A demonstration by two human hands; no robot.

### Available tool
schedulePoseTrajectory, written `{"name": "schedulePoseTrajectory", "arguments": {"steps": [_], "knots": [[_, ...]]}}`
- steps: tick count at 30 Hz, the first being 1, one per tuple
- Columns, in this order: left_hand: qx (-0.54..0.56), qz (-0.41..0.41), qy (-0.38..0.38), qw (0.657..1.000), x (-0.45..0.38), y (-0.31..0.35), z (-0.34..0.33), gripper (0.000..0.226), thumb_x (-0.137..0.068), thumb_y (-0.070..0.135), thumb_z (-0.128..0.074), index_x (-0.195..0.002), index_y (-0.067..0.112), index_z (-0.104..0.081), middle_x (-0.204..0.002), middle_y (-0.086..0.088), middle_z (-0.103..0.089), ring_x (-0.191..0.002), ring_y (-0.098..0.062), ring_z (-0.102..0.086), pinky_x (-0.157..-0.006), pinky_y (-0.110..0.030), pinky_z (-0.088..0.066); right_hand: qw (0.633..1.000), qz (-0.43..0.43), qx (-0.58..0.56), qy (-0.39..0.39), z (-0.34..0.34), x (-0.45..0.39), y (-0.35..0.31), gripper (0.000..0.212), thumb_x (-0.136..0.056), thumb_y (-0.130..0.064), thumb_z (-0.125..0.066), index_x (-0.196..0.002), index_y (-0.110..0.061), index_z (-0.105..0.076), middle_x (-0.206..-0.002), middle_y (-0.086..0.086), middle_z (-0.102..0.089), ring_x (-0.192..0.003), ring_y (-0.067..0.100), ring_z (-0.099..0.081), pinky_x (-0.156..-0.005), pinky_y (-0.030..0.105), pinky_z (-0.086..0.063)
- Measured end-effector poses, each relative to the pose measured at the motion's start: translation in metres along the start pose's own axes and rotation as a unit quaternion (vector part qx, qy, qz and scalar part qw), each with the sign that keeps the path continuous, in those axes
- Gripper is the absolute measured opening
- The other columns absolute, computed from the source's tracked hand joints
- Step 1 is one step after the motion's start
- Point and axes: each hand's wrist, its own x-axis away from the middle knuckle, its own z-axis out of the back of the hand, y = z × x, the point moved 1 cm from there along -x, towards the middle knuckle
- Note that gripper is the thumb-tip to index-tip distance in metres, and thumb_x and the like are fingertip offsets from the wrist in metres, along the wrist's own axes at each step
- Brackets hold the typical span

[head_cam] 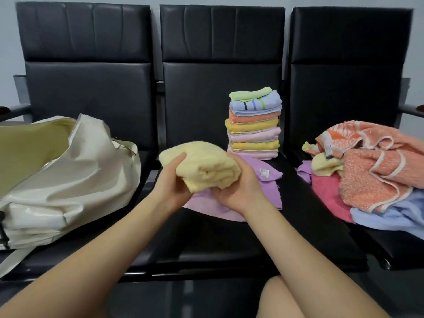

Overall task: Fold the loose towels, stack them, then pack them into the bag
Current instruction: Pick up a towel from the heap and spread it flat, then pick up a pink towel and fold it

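Both hands hold one folded pale yellow towel [202, 166] above the middle seat [206, 244] of a row of three black seats. The left hand [171, 181] grips the towel's left end, thumb on top and fingers curled beneath. The right hand [241, 187] grips the right end, its fingers wrapped under the rolled edge. The towel is lifted clear of the seat.

Directly below the hands, a lilac towel [266, 180] lies spread flat on the middle seat, a white label visible near its far right corner.

Behind it, on the same seat, stands a stack of folded towels [254, 125]. From top to bottom it shows green, blue striped, orange, yellow and pink layers. The stack touches the far edge of the lilac towel.

The bag [68, 180], cream-white, lies on the left seat with its mouth open toward the left. The visible part of its interior shows only pale olive lining; no towel is visible inside.

On the right seat lies a loose pile of unfolded towels [371, 171]: orange on top, with yellow, lilac, red-pink and light blue pieces beneath and beside it.
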Motion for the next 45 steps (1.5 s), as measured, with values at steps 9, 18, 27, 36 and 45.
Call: {"name": "schedulePoseTrajectory", "arguments": {"steps": [9, 18, 27, 36, 45], "knots": [[-0.215, -0.146, 0.016, 0.966, -0.065, -0.013, -0.051, 0.05, -0.076, 0.023, -0.068, -0.121, 0.004, -0.058, -0.114, -0.019, -0.068, -0.107, -0.032, -0.066, -0.093, -0.052, -0.053, 0.981, 0.14, 0.052, 0.12, 0.032, -0.028, -0.053, 0.034, -0.093, -0.006, -0.056, -0.126, 0.001, -0.055, -0.093, 0.016, -0.073, -0.08, 0.024, -0.072, -0.064, 0.033, -0.057], [-0.279, -0.272, 0.017, 0.921, -0.189, 0.045, -0.131, 0.093, -0.077, 0.028, -0.072, -0.152, 0.029, -0.017, -0.142, -0.001, -0.043, -0.125, -0.021, -0.051, -0.101, -0.042, -0.048, 0.836, 0.375, 0.349, 0.196, 0.022, -0.097, -0.22, 0.047, -0.088, -0.017, -0.063, -0.134, -0.02, -0.052, -0.12, 0.001, -0.064, -0.11, 0.019, -0.062, -0.094, 0.041, -0.052], [-0.498, -0.271, 0.107, 0.816, -0.316, 0.073, -0.176, 0.047, -0.09, 0.038, -0.05, -0.126, 0.01, -0.057, -0.111, -0.004, -0.063, -0.102, -0.026, -0.061, -0.089, -0.04, -0.052, 0.654, 0.249, 0.629, 0.339, 0.016, -0.193, -0.332, 0.046, -0.1, -0.027, -0.045, -0.14, -0.004, -0.044, -0.136, 0.013, -0.052, -0.119, 0.027, -0.053, -0.092, 0.032, -0.044], [-0.596, -0.176, 0.127, 0.773, -0.301, 0.068, -0.15, 0.071, -0.091, 0.059, -0.043, -0.148, 0.018, -0.033, -0.149, -0.014, -0.033, -0.132, -0.035, -0.039, -0.107, -0.042, -0.037, 0.542, 0.314, 0.667, 0.403, 0.045, -0.176, -0.293, 0.059, -0.096, -0.044, -0.045, -0.146, -0.012, -0.035, -0.143, 0.017, -0.039, -0.132, 0.034, -0.035, -0.101, 0.043, -0.037], [-0.707, -0.231, 0.052, 0.666, -0.145, 0.035, -0.074, 0.052, -0.096, 0.038, -0.049, -0.143, 0.019, -0.04, -0.14, -0.013, -0.042, -0.121, -0.026, -0.052, -0.099, -0.04, -0.046, 0.679, 0.325, 0.564, 0.339, 0.052, -0.078, -0.118, 0.031, -0.095, -0.018, -0.049, -0.124, -0.011, -0.057, -0.117, 0.007, -0.057, -0.103, 0.021, -0.053, -0.08, 0.027, -0.037]]}}
